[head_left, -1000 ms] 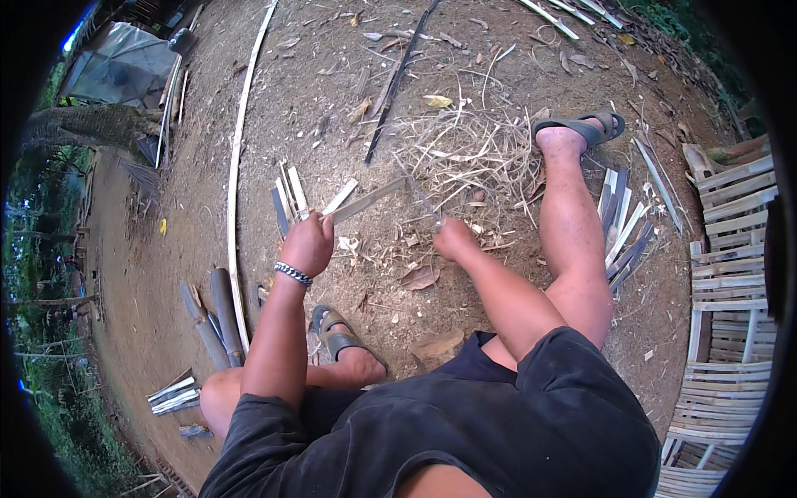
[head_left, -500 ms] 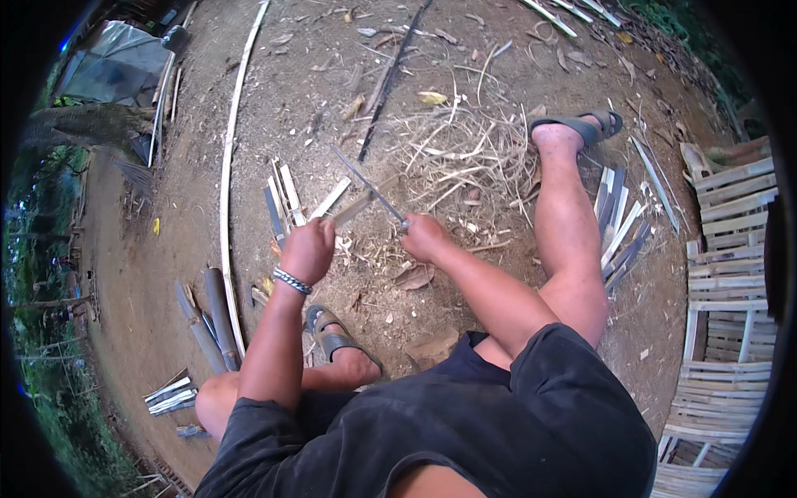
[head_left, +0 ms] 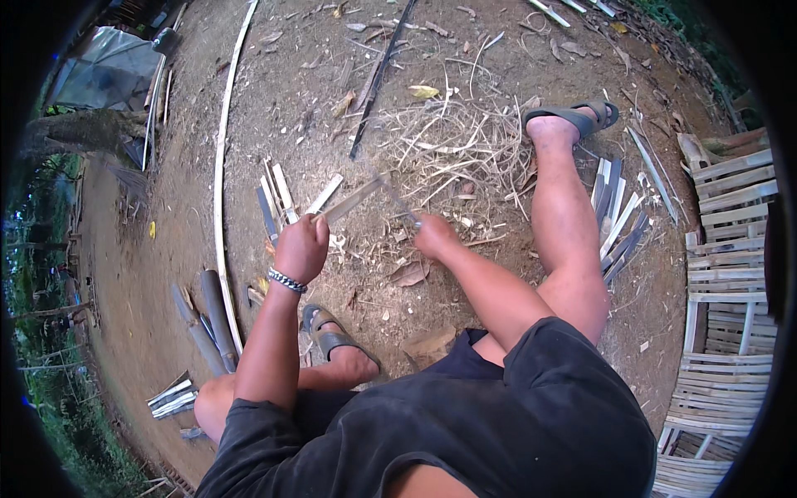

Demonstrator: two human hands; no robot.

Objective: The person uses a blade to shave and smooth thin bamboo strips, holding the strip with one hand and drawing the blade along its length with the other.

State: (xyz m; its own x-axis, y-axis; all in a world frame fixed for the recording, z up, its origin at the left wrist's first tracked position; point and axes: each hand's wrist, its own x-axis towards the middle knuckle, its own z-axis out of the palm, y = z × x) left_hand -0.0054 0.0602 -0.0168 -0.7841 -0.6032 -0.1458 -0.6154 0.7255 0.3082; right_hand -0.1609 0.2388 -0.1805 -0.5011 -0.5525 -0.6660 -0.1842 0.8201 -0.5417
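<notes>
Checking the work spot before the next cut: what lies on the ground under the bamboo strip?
Under the bamboo strip lie bare dirt and pale shavings. The left hand covers its near end, so the ground there is hidden.

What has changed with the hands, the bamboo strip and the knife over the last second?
The right hand drew its thin knife back along the pale flat bamboo strip, then forward again. The left hand kept its grip on the strip, barely shifting. The pile of pale shavings and both sandalled feet stayed put.
</notes>
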